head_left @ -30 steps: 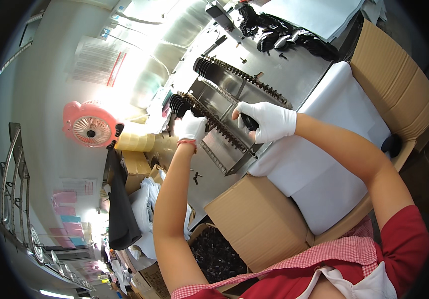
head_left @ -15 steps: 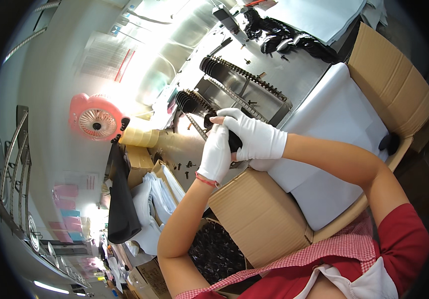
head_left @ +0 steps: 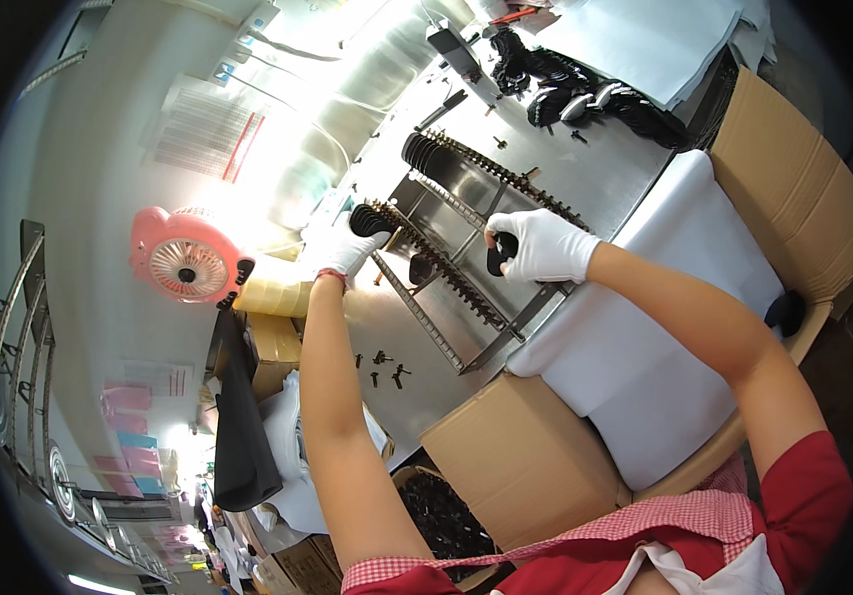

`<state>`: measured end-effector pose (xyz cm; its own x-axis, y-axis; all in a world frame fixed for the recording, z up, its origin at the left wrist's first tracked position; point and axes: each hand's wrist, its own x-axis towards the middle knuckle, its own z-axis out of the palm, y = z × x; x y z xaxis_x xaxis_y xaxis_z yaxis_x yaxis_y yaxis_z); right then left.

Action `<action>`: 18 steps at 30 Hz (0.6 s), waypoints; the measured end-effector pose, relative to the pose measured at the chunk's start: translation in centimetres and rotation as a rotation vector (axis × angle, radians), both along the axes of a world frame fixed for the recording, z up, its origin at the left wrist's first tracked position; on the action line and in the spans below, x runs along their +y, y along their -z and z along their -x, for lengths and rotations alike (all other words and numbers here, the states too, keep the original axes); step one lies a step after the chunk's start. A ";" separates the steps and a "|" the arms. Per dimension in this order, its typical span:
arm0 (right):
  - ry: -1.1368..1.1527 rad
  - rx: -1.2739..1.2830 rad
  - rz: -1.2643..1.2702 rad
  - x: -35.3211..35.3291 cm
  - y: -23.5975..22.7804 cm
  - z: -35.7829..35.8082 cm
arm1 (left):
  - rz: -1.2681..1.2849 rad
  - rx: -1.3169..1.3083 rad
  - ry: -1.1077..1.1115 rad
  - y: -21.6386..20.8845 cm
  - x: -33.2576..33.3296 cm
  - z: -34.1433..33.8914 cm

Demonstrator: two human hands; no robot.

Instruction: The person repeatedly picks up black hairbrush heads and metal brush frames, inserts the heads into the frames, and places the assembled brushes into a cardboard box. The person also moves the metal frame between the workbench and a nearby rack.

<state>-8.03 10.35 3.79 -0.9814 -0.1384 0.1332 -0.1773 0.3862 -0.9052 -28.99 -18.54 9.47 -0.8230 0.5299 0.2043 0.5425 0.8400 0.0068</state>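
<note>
A metal rack (head_left: pixel 436 337) with toothed rails and rows of knobs stands on the steel table. Thin black rounded plates (head_left: pixel 426 152) line up at the far end of one row, with more black plates (head_left: pixel 371 220) at the end of the other. My left hand (head_left: pixel 346 246), in a white glove, reaches against that second group; its fingertips are partly hidden there. My right hand (head_left: pixel 550 248), also gloved, is closed on a black rounded plate (head_left: pixel 501 254) above the rack's right side. A single dark plate (head_left: pixel 421 268) sits lower in the rack.
A cardboard box (head_left: pixel 521 461) draped with white sheeting (head_left: pixel 665 268) stands at the near right. Small black screws (head_left: pixel 399 375) lie left of the rack. Black plastic bags (head_left: pixel 585 99) lie at the back. A pink fan (head_left: pixel 186 256) is on the left, near a black roll (head_left: pixel 245 426).
My hands were together over the rack's near row, around a dark piece. They have separated: the left moved to the far-left plates, the right moved right, holding a black plate.
</note>
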 end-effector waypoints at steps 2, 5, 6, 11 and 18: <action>0.005 0.004 -0.064 1.5 0.4 -0.1 | 0.084 -0.318 -0.125 -3.7 7.0 -3.4; -0.014 0.133 -0.120 1.0 0.7 -0.2 | 0.065 -0.208 -0.115 -0.2 4.1 -0.1; -0.040 0.121 -0.125 0.9 0.4 -0.3 | -0.003 -0.254 -0.138 0.6 3.5 0.3; -0.064 0.155 -0.159 1.7 0.6 -0.6 | -0.082 -0.323 -0.213 0.2 7.0 -2.1; 0.278 0.379 -0.012 -2.6 1.8 -1.1 | 0.256 0.362 -0.209 1.6 1.2 -1.2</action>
